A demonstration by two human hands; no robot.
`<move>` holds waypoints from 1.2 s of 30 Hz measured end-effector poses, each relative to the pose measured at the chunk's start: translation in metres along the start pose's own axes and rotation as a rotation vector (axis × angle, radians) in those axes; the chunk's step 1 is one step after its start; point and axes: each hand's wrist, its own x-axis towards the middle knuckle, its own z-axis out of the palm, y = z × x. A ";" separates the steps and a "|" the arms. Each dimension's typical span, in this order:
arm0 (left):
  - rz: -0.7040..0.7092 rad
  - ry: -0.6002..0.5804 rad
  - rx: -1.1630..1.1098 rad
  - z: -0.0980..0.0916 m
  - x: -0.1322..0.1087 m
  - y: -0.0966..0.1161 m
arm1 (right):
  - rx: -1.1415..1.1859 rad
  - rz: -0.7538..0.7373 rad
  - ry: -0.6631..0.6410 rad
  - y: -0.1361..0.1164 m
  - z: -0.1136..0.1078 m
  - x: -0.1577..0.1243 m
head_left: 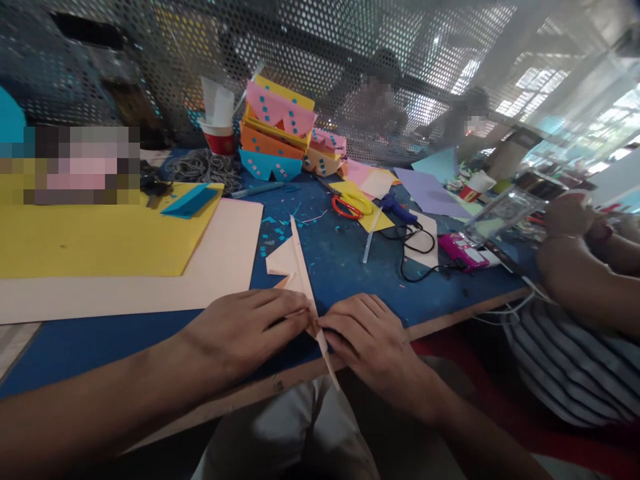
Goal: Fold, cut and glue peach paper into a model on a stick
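Note:
A pale peach folded paper piece stands partly on edge at the front of the blue table, with a long narrow strip running towards me past the table edge. My left hand presses over its left side, fingers bent and closed on it. From the right, my right hand pinches the strip near the same spot. Both sets of fingertips nearly meet at the fold, and they hide part of the paper there. Small blue paper scraps lie just beyond the piece.
Yellow sheet and peach sheet lie left. Behind stand folded paper pieces, a red-white cup and grey cord. Scissors, a blue glue gun and a pink power strip are right, beside another person's arm.

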 end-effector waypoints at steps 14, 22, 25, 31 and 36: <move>-0.011 -0.053 -0.081 0.000 0.001 -0.001 | 0.013 0.031 -0.067 0.000 -0.005 0.001; -0.015 -0.044 -0.083 -0.001 0.002 0.001 | 0.058 0.039 -0.099 0.000 -0.007 0.003; -0.004 -0.052 -0.093 0.000 0.002 0.000 | 0.070 0.056 -0.097 0.000 -0.007 0.004; -0.014 -0.049 -0.122 0.001 0.001 -0.001 | 0.089 0.094 -0.128 -0.001 -0.006 0.008; -0.013 -0.070 -0.142 0.000 0.000 -0.001 | 0.120 0.107 -0.117 0.000 -0.006 0.010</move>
